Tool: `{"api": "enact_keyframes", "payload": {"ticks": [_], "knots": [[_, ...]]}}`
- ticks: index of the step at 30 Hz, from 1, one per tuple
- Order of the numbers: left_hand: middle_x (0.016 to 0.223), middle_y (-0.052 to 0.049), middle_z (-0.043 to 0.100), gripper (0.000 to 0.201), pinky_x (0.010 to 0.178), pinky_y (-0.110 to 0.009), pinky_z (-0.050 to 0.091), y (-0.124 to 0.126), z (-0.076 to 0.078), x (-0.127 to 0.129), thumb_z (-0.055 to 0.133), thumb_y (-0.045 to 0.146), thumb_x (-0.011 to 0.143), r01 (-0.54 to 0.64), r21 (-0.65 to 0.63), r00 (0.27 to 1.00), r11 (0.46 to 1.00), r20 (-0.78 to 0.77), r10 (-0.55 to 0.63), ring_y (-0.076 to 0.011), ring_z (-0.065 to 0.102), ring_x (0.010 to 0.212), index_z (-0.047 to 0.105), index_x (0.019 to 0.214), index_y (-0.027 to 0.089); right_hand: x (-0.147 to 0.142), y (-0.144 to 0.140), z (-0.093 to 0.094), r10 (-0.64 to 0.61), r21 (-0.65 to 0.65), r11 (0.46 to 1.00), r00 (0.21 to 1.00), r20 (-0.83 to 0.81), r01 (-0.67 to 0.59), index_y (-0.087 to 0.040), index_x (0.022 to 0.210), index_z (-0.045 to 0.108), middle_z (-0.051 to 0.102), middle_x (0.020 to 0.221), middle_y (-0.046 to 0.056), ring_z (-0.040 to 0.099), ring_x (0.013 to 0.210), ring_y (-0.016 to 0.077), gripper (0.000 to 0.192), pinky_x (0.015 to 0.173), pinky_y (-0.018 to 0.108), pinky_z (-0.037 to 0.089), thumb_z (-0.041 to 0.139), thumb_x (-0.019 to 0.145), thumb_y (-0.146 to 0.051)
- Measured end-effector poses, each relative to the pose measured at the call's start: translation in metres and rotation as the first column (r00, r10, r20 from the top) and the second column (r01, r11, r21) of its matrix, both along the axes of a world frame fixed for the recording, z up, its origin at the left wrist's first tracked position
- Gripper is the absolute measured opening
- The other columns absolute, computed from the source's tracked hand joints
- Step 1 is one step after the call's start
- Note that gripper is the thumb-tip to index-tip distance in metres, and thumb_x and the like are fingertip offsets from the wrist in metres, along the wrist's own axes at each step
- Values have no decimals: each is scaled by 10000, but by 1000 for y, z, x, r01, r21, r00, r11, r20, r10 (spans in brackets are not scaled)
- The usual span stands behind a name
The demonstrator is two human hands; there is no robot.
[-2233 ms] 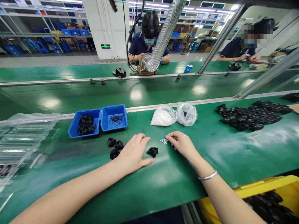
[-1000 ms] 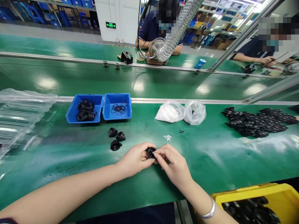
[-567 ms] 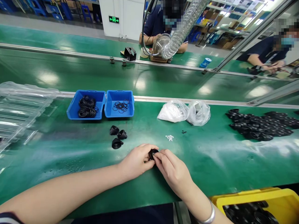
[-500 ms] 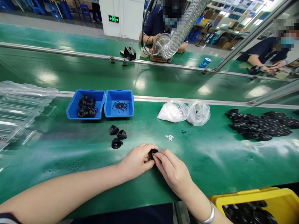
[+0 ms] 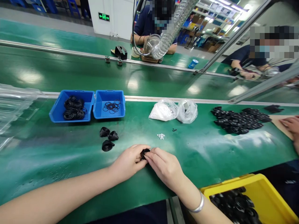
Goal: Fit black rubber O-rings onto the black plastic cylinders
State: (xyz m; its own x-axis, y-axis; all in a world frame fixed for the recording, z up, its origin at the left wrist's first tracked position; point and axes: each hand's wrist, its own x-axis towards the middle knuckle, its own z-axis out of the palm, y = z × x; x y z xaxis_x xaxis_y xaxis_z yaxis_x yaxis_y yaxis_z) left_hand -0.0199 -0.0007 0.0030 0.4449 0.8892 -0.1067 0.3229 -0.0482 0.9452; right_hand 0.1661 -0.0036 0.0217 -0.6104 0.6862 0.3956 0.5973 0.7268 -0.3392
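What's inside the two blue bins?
Left blue bin: a heap of thick black rings. Right blue bin: a few thin black O-rings. Anything under the heap is hidden.

The small black part [image 5: 144,153] is mostly hidden between the left hand [image 5: 127,163] and the right hand [image 5: 164,166], so its shape cannot be told. The white bits [image 5: 161,136] are too small to identify. The yellow bin [image 5: 261,193] and the clear trays [image 5: 14,102] are cut off by the edges.
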Motion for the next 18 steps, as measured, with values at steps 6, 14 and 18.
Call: {"api": "enact_keyframes", "payload": {"ticks": [6, 14, 18], "knots": [[1101, -57, 645, 328, 925, -308, 540, -2, -3, 3, 601, 295, 855, 57, -280, 962, 958, 273, 23, -206, 695, 1012, 534, 1168, 221, 67, 47, -3, -526, -65, 850, 845, -96, 522, -176, 887, 637, 649, 811, 62, 629, 740, 182, 154, 703, 321, 526, 520, 946, -256], [1138, -65, 638, 358, 943, -303, 534, -1, -8, 3, 613, 318, 845, 73, -350, 961, 934, 274, 28, -216, 689, 1048, 520, 1177, 220, 118, 83, -24, -513, -71, 855, 858, 21, 513, -170, 976, 681, 676, 904, 89, 654, 847, 226, 183, 772, 354, 533, 528, 924, -255], [1119, -58, 642, 358, 943, -310, 535, -1, -7, 3, 616, 329, 844, 78, -351, 962, 933, 271, 21, -216, 693, 1038, 519, 1171, 222, 113, 84, -22, -484, -68, 871, 874, 41, 486, -182, 947, 677, 669, 905, 79, 645, 856, 212, 183, 779, 337, 523, 509, 937, -253]]}}
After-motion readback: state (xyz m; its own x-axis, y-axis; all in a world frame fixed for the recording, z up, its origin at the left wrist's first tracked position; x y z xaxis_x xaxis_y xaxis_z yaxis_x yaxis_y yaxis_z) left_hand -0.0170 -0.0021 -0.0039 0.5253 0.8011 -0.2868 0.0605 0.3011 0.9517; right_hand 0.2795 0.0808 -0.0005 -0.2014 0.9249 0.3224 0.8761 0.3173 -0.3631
